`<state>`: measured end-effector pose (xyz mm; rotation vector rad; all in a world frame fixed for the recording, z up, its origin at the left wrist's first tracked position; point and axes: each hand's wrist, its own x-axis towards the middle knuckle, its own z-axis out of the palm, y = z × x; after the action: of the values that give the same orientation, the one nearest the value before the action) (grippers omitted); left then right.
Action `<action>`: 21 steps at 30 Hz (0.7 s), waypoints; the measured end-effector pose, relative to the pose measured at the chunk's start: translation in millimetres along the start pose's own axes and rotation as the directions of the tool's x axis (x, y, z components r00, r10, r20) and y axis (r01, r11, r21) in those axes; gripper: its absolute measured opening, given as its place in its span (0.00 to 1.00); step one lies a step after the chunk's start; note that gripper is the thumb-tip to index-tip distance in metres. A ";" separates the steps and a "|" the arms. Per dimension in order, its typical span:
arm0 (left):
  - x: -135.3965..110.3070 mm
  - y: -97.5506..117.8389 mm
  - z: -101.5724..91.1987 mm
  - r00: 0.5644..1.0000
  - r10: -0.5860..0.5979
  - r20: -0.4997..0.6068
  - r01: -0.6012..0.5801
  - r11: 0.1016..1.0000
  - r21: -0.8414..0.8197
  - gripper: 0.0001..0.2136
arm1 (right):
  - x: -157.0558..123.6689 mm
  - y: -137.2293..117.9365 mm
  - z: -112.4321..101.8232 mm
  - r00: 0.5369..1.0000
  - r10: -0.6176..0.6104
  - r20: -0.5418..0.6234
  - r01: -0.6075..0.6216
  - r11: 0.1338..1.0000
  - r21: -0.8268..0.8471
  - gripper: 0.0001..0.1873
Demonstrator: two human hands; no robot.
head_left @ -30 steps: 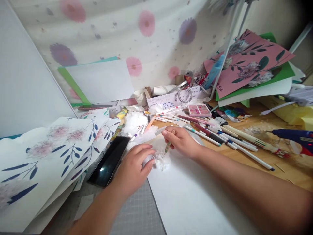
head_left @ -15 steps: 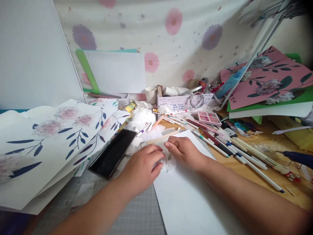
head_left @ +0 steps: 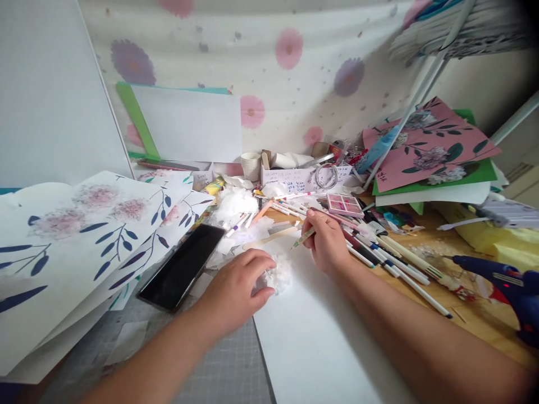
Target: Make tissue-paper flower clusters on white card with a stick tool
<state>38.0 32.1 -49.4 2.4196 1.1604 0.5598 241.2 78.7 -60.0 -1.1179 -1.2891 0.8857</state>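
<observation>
My left hand (head_left: 236,286) rests on the white sheet (head_left: 311,336) with its fingers curled against a small white fluffy clump (head_left: 278,276), pinching its edge. My right hand (head_left: 327,241) is lifted a little to the right of the clump and is closed on a thin green pen (head_left: 304,238), whose tip points left, away from the clump. A black phone (head_left: 183,265) lies face up just left of my left hand.
Sheets printed with flowers and blue leaves (head_left: 84,235) are piled at the left. Many pens and markers (head_left: 379,252) lie scattered at the right, with a pink palette (head_left: 345,204), a paper cup (head_left: 251,166), a blue glue gun (head_left: 505,280) and pink flowered paper (head_left: 429,143).
My right hand has lifted off the clump and swung right, turning the pen so it points left. My left hand stays on the clump.
</observation>
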 end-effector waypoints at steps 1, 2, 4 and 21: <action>-0.4 -0.5 0.6 1.000 0.021 0.012 -0.022 1.000 0.011 0.17 | 2.3 0.7 -1.6 0.999 0.012 -0.033 -0.011 0.999 0.035 0.23; -0.8 -1.0 1.2 0.999 0.041 0.029 -0.042 0.999 0.029 0.17 | 3.7 0.9 -2.4 0.998 0.024 -0.052 -0.021 0.998 0.063 0.23; -1.5 -1.9 1.7 0.996 0.064 0.069 -0.069 0.995 0.077 0.18 | 4.3 0.2 -1.8 0.997 0.039 -0.065 -0.031 0.994 0.107 0.22; 8.8 3.3 7.6 0.999 -0.027 0.016 0.023 0.977 0.213 0.20 | 4.9 -0.9 1.8 0.996 0.034 -0.085 -0.019 0.984 0.175 0.20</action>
<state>49.1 35.9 -52.6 2.5774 1.3009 0.4228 239.9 83.4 -57.9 -1.0261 -1.1055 0.9403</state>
